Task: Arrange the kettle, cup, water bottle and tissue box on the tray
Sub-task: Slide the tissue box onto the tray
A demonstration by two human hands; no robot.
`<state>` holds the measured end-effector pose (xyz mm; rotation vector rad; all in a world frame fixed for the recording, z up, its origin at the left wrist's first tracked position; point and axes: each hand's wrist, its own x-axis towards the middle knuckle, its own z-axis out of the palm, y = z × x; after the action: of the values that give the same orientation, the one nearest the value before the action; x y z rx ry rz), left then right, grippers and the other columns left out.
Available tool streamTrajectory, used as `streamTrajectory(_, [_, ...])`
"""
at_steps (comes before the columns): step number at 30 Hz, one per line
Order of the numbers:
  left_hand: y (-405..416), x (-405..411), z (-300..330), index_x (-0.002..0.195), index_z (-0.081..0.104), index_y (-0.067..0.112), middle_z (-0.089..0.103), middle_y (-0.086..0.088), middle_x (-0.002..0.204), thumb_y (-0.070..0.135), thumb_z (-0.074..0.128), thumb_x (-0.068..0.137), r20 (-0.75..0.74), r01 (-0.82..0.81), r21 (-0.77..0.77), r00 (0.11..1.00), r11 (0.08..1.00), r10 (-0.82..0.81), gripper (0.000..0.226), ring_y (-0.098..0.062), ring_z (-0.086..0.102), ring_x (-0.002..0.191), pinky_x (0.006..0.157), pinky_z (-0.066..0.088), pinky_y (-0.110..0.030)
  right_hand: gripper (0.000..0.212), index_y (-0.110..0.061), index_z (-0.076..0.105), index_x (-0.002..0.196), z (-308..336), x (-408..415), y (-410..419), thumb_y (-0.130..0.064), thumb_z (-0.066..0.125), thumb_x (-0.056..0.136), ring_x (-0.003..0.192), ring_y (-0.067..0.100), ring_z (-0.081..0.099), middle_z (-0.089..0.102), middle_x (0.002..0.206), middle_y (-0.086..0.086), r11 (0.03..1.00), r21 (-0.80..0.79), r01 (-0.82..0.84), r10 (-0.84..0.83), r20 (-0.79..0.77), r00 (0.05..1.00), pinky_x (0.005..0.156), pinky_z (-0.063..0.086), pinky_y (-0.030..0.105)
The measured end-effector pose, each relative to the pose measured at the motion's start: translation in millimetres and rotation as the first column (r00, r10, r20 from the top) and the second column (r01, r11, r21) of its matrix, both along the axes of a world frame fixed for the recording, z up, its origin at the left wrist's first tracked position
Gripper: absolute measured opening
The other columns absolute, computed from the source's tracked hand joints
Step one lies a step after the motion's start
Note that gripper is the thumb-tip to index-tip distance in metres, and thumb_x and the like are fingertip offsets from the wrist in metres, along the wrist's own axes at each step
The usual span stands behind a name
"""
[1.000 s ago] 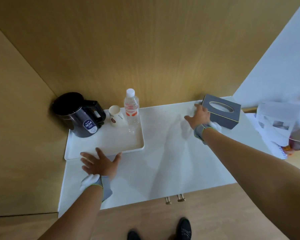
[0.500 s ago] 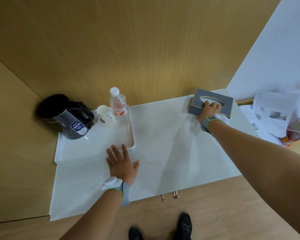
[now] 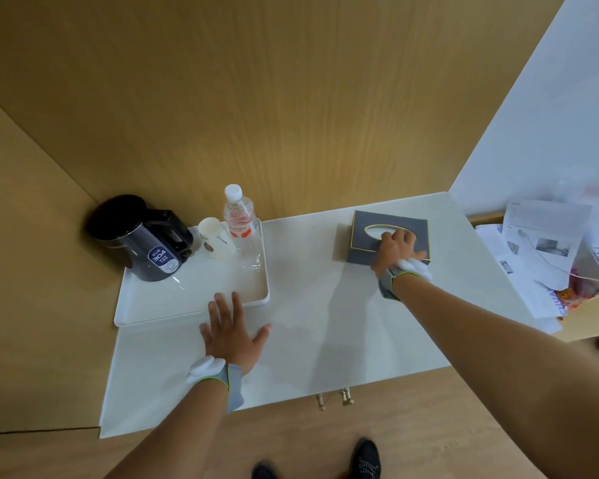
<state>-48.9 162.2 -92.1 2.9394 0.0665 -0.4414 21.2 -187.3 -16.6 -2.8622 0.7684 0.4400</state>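
A white tray lies at the left of the white counter. On it stand a black kettle in the back left corner, a white cup beside it, and a clear water bottle with a white cap and red label. A dark grey tissue box sits on the counter to the right, off the tray. My right hand grips its near top edge, fingers over the oval opening. My left hand rests flat, fingers spread, on the counter at the tray's front edge.
Wooden panels close in the back and the left side. Loose papers and packets lie in a pile past the counter's right end. Two small metal knobs stick out below the counter's front edge. My shoes show on the wooden floor.
My right hand went from the counter beside the tissue box onto its top and took hold. My left hand slid right along the tray's front edge.
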Motion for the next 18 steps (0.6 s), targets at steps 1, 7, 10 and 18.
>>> streamTrajectory(1, [7, -3, 0, 0.159, -0.018, 0.022, -0.026, -0.015, 0.166, 0.075, 0.034, 0.091, 0.031, -0.062, 0.001, 0.998, 0.998, 0.062, 0.100, -0.037, -0.014, 0.156, 0.123, 0.009, -0.057, 0.060, -0.019, 0.043, 0.137, -4, -5, 0, -0.027, 0.072, 0.086, 0.147, 0.038, 0.018, 0.030, 0.151, 0.015, 1.000, -0.016, 0.008, -0.008, 0.004, 1.000, 0.111, 0.029, 0.064])
streamTrajectory(7, [57, -9, -3, 0.161, -0.010, 0.025, -0.016, -0.030, 0.164, 0.073, 0.033, 0.093, -0.025, -0.246, 0.033, 0.969, 0.969, 0.246, 0.094, -0.041, -0.004, 0.156, 0.124, 0.010, -0.055, 0.069, -0.026, 0.043, 0.129, -18, -19, 4, -0.059, 0.077, 0.078, 0.152, 0.050, -0.015, -0.012, 0.168, 0.017, 0.981, 0.159, 0.113, -0.129, 0.099, 0.987, 0.109, 0.028, 0.073])
streamTrajectory(10, [64, -6, -4, 0.161, -0.007, 0.024, -0.013, -0.027, 0.165, 0.072, 0.032, 0.094, -0.036, -0.199, 0.024, 0.979, 0.980, 0.200, 0.091, -0.037, -0.002, 0.157, 0.122, 0.013, -0.055, 0.090, -0.026, 0.047, 0.131, -19, -23, 15, -0.078, 0.074, 0.064, 0.152, 0.050, -0.011, 0.000, 0.166, 0.014, 0.985, 0.147, 0.094, -0.108, 0.092, 0.990, 0.112, 0.029, 0.069])
streamTrajectory(18, [71, -5, -4, 0.162, -0.007, 0.022, -0.015, -0.024, 0.166, 0.067, 0.032, 0.097, -0.055, -0.169, -0.027, 0.984, 0.985, 0.167, 0.088, -0.034, -0.004, 0.157, 0.122, 0.015, -0.056, 0.093, -0.027, 0.057, 0.121, -12, -45, 76, -0.081, 0.080, 0.049, 0.154, 0.045, -0.008, 0.010, 0.166, 0.010, 0.982, 0.187, 0.004, -0.042, 0.197, 0.980, 0.115, 0.028, 0.066])
